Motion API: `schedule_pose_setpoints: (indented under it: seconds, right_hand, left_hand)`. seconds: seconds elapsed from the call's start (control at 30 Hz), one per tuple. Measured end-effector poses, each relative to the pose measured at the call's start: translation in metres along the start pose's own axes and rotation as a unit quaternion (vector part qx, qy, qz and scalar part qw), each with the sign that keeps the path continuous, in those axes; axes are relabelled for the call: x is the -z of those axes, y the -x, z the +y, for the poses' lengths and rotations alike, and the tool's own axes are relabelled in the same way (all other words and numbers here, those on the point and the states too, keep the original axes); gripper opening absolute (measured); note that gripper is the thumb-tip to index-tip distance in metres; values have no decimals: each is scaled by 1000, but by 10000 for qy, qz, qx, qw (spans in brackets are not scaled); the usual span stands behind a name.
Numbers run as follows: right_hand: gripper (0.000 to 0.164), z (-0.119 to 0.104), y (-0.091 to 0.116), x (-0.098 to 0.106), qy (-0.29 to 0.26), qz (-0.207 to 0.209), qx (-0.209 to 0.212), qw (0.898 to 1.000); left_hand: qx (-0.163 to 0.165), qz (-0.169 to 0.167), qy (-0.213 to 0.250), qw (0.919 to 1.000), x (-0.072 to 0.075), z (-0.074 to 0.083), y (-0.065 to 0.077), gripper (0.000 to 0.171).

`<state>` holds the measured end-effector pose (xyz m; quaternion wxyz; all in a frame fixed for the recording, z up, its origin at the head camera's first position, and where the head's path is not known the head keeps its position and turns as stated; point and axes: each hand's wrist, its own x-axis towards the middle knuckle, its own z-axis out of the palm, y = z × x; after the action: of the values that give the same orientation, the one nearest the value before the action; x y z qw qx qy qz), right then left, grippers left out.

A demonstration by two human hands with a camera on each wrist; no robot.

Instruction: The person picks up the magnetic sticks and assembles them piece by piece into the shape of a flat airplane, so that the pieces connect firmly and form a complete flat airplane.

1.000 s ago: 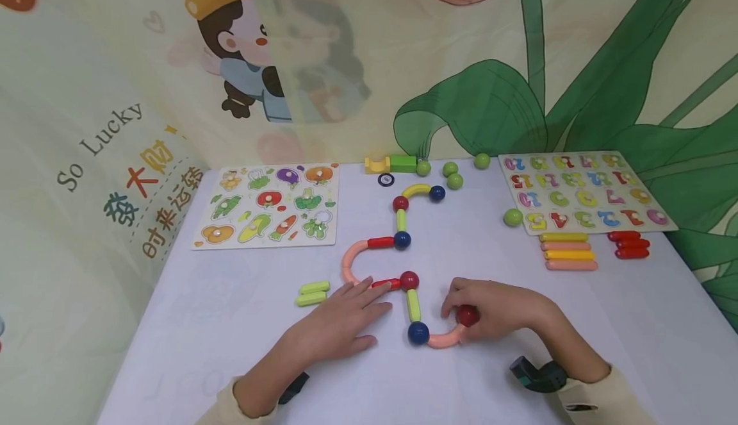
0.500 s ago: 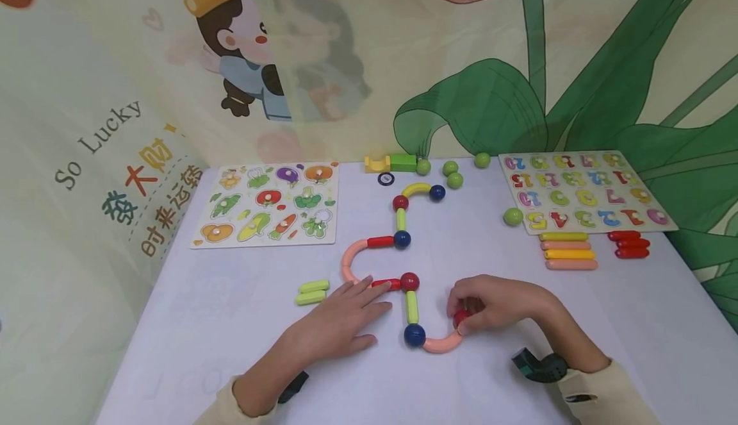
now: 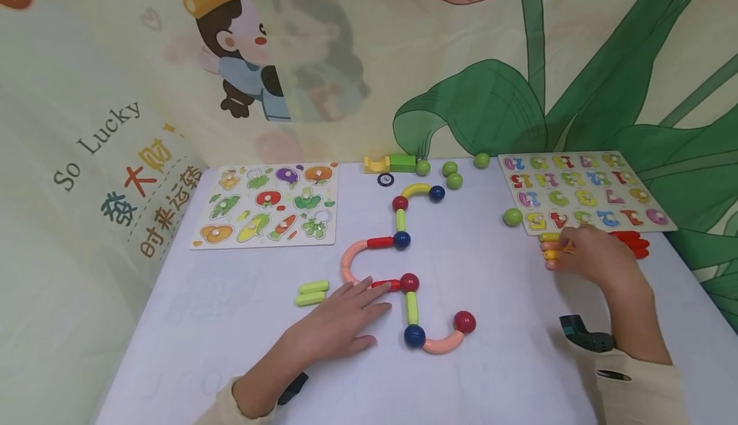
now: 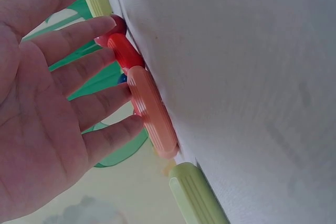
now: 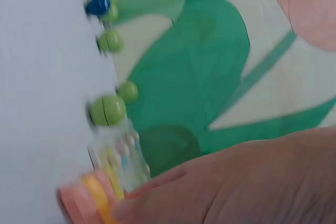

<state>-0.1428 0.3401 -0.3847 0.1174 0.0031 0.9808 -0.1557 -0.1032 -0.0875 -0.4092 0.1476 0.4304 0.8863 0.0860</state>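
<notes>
A winding chain of toy rods and balls lies on the table. My left hand point(image 3: 340, 322) rests with spread fingers against its red rod point(image 3: 394, 285) and a pink curved rod point(image 4: 152, 111). Nearer me, the chain runs through a red ball point(image 3: 410, 283), a light green rod point(image 3: 412, 309) and a blue ball point(image 3: 414, 336) to a pink curved rod point(image 3: 444, 346) ending in another red ball point(image 3: 464, 322). At the right, my right hand point(image 3: 605, 261) reaches over a row of yellow, pink and orange rods point(image 5: 86, 200); its grip is unclear through blur.
Two loose light green rods point(image 3: 312, 292) lie left of the chain. A vegetable puzzle board point(image 3: 259, 206) sits back left, a number board point(image 3: 588, 191) back right. Several green balls point(image 3: 512, 217) and a green block point(image 3: 402, 163) stand towards the back. Red rods point(image 3: 637, 245) lie far right.
My right hand has let go of the red ball at the chain's near end and moved right and away to the row of rods. My left hand stays in place.
</notes>
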Motion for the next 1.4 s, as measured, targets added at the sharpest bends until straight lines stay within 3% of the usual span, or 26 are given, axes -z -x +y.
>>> schedule_pose_setpoints:
  seconds: [0.1, 0.17, 0.33, 0.43, 0.5, 0.6, 0.7, 0.77, 1.07, 1.4]
  right_hand:
    - [58, 15, 1, 0, -117, -383, -284, 9988]
    - [56, 16, 0, -3, -200, -595, -305, 9976]
    - [32, -3, -4, -13, -56, -869, -61, 9962]
    - [28, -24, -7, -21, -172, -1089, 236, 9936]
    - [28, -39, -10, -29, -516, -1264, 469, 9895]
    - [33, -61, -16, -42, -1444, -1389, 760, 9768]
    - [38, -76, -20, -53, -2363, -1297, 824, 9594]
    - [38, -83, -21, -60, -2649, -1217, 844, 9528]
    - [27, -92, -16, -72, -2528, -1810, 985, 9453]
    - [25, -93, -17, -75, -2365, -1848, 1530, 9415]
  left_hand:
    - [12, -15, 22, 10000, 0, 0, 0, 63]
    - [29, -17, 27, 10000, -1, 0, 1, 63]
    - [13, 13, 7, 10000, 0, -1, 1, 62]
    - [-26, 38, -17, 10000, 1, -1, 1, 62]
    - [-48, 52, -28, 10000, 1, -1, 1, 62]
    - [-81, 73, -40, 9999, 2, -1, 2, 62]
    - [-86, 78, -35, 9999, 2, -1, 2, 61]
    - [-74, 73, -36, 9999, 1, -1, 2, 61]
    - [13, 14, -52, 10000, -1, 0, 0, 62]
    - [-3, 58, -35, 10000, -1, 0, 0, 63]
